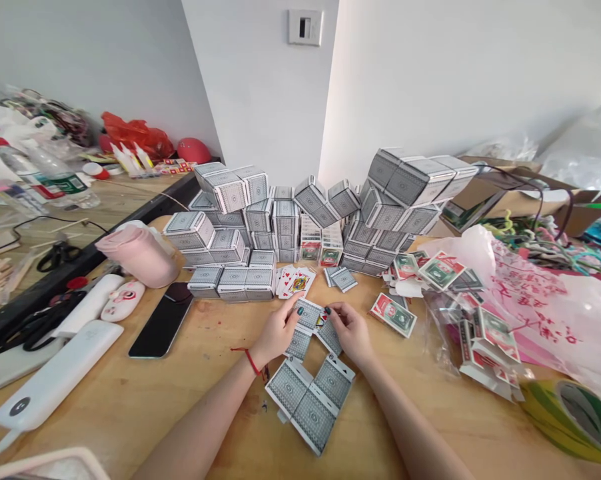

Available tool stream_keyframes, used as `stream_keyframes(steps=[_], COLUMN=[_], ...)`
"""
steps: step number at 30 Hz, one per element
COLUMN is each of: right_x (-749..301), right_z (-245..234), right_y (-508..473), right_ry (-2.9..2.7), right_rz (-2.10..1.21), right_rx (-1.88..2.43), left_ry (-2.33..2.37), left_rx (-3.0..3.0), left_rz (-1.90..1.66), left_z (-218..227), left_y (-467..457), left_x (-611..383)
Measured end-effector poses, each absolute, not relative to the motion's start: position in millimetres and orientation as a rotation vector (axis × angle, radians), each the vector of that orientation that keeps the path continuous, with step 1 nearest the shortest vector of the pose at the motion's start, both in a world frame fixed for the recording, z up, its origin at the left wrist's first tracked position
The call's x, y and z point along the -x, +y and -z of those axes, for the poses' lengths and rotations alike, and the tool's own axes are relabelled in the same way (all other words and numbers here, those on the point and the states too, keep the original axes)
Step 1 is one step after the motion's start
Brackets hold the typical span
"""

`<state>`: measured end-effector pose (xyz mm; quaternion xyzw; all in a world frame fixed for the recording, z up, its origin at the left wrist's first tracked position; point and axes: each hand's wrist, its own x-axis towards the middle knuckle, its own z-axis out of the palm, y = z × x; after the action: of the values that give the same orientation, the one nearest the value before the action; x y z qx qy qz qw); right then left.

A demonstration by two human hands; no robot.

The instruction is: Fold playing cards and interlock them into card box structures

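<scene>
My left hand [279, 331] and my right hand [349, 331] meet at the middle of the wooden table [190, 400], both pinched on a small cluster of grey-backed playing cards [309, 313] set on edge. In front of them, nearer to me, stands a low structure of more grey-backed cards [310, 393], leaning against one another. A red string is tied round my left wrist. Face-up cards [294, 281] lie just beyond the hands.
A wall of stacked grey card boxes [300, 220] runs behind. A black phone [161, 320], white devices [55, 377] and a pink roll [138, 253] lie left. Red-green card packs [433, 270], a pink plastic bag [535, 300] and green tape [575, 413] lie right.
</scene>
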<state>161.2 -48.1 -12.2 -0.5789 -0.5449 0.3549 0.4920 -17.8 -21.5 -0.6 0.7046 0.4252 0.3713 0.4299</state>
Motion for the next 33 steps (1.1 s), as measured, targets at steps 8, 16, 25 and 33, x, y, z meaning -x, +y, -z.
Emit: stream_keyframes(steps=[8,16,25,33], right_x=[-156,-158,-160,-159], right_z=[9,8,10,10], right_y=[-46,-41,-36,-30], right_ry=[-1.254,-1.120,-1.194,-1.410], right_rz=[-0.499,-0.375,-0.345,-0.298], right_rx=[1.674,1.848,1.889,1.844], left_ry=[1.066,1.088,1.066,1.052], left_rx=[-1.792,-1.817,-1.800,-1.831], left_rz=[-0.900,-0.871,-0.922,-0.848], left_z=[0,1,0,0], left_y=[-22,-24,-23,-24], left_x=[18,18,18,19])
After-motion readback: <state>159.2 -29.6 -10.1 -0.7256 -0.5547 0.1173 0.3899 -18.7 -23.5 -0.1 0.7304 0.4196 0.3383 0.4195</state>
